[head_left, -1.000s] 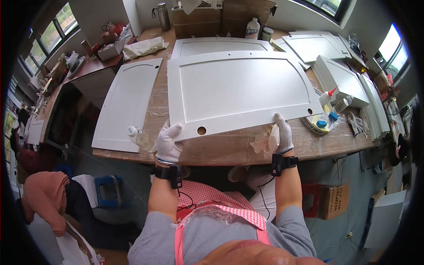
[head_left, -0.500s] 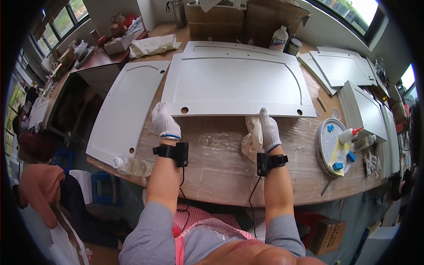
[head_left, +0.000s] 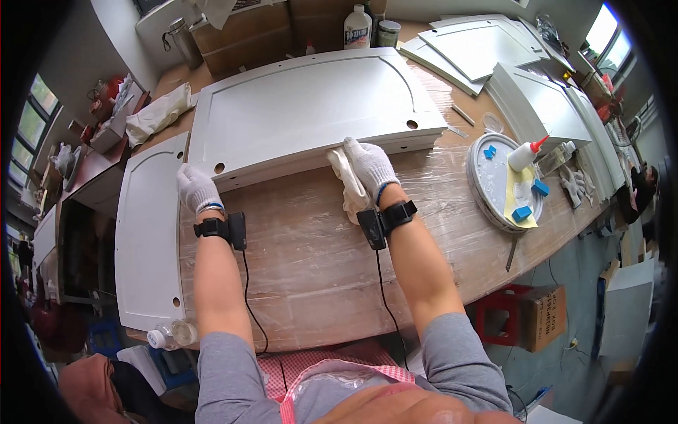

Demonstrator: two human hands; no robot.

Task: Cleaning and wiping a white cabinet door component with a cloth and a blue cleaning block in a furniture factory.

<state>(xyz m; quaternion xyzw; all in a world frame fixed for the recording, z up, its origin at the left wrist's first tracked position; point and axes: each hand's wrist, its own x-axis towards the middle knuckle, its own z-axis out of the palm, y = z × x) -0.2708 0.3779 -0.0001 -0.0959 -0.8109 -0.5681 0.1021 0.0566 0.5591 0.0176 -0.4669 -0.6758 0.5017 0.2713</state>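
A white cabinet door panel (head_left: 311, 106) with an arched groove and round holes lies on top of a stack in front of me. My left hand (head_left: 197, 189), in a white knit glove, is closed on its near left corner. Along the near edge, my gloved right hand (head_left: 371, 168) has a crumpled cream cloth (head_left: 347, 187) in its grip, with the thumb up against the panel's edge. The fingers under the cloth are hidden. At the near right, the edge of a lower panel (head_left: 404, 148) shows beneath the top one.
Another white panel (head_left: 150, 240) lies at the left, with a clear bottle (head_left: 173, 333) by its near end. A round lid (head_left: 483, 185) at the right carries a red-tipped glue bottle (head_left: 522, 157) and blue blocks (head_left: 522, 214). More panels (head_left: 487, 46) are stacked at the far right.
The top panel has come toward me over the stack, and its far edge now covers the panel beneath. Both hands still grip the near side. My view has swung to the right.
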